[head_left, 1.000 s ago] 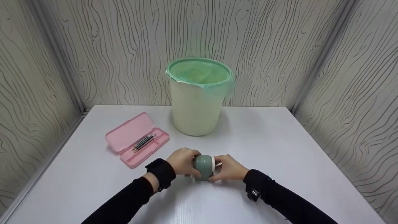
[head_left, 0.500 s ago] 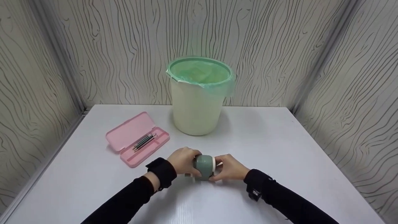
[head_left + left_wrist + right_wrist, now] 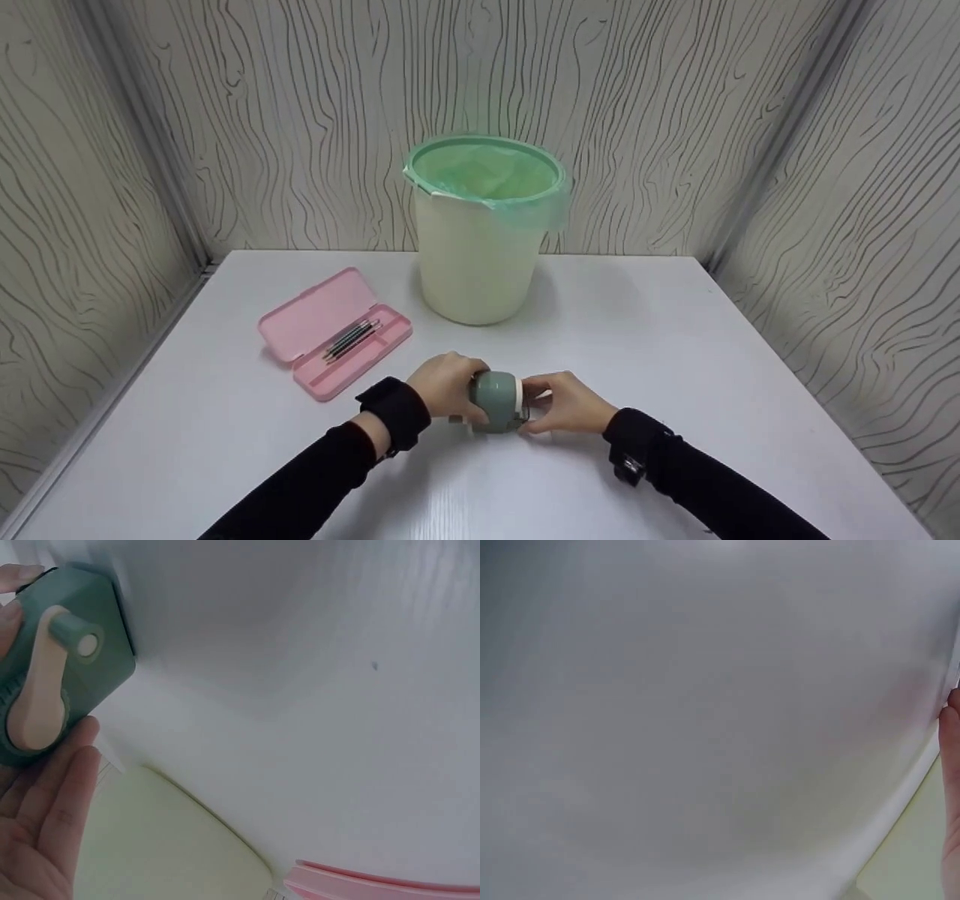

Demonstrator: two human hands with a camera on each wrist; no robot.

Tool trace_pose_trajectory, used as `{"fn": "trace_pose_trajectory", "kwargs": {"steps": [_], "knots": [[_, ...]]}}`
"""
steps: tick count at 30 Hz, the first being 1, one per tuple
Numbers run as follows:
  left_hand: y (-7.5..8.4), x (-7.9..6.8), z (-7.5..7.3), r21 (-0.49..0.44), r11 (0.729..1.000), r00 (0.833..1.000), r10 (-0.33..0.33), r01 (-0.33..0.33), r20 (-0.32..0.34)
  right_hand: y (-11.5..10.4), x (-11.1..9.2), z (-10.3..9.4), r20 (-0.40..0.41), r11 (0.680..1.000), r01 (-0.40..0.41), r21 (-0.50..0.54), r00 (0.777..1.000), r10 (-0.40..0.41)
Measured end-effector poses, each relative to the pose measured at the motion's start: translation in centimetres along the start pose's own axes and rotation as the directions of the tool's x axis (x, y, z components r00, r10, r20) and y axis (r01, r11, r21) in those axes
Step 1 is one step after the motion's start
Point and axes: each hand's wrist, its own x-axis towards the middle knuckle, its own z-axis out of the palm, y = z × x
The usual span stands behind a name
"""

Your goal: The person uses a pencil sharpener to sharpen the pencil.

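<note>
A green hand-crank pencil sharpener (image 3: 495, 403) lies on the white table, its cream-rimmed front facing right. My left hand (image 3: 445, 386) grips the body from the left, fingers over the top and thumb on the near side. In the left wrist view the cream crank arm (image 3: 39, 694) with its green knob (image 3: 75, 636) shows on the sharpener's back. At the front, my right hand (image 3: 571, 403) pinches the sharpener's front piece between thumb and fingers, with a thin dark wire-like part visible between hand and body. In the right wrist view only a sliver of fingers shows at the right edge.
To the left lies an opened pink pencil case (image 3: 315, 315) with several dark pencils (image 3: 351, 342) in its tray. A pale bin (image 3: 476, 262) with a green rim and liner stands at the back middle. Patterned walls (image 3: 315, 112) enclose the table.
My right hand has shifted slightly right, away from the sharpener's body, and the thin wire-like part now shows in the gap. My left hand keeps its grip.
</note>
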Motion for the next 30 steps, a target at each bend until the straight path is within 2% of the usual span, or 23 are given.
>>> {"fn": "trace_pose_trajectory", "kwargs": {"steps": [8,16,25,30], "knots": [[0.0,0.0,-0.1,-0.009,1.000,1.000,-0.015,0.016,0.008,0.9,-2.1,-1.5,-0.013,0.997,-0.058,0.044,0.998,0.059],[0.0,0.1,0.1,-0.010,1.000,1.000,0.007,-0.007,0.004,1.5,-4.0,-2.6,-0.046,0.992,-0.107,0.074,0.993,0.110],[0.0,0.0,0.1,-0.014,1.000,1.000,0.012,-0.012,-0.008,1.3,-4.6,-3.6,-0.070,0.989,-0.134,0.061,0.988,0.138],[0.0,0.0,0.2,-0.008,1.000,1.000,0.009,-0.009,-0.005,0.5,-4.2,-5.4,-0.111,0.991,-0.117,0.065,0.986,0.123]]}}
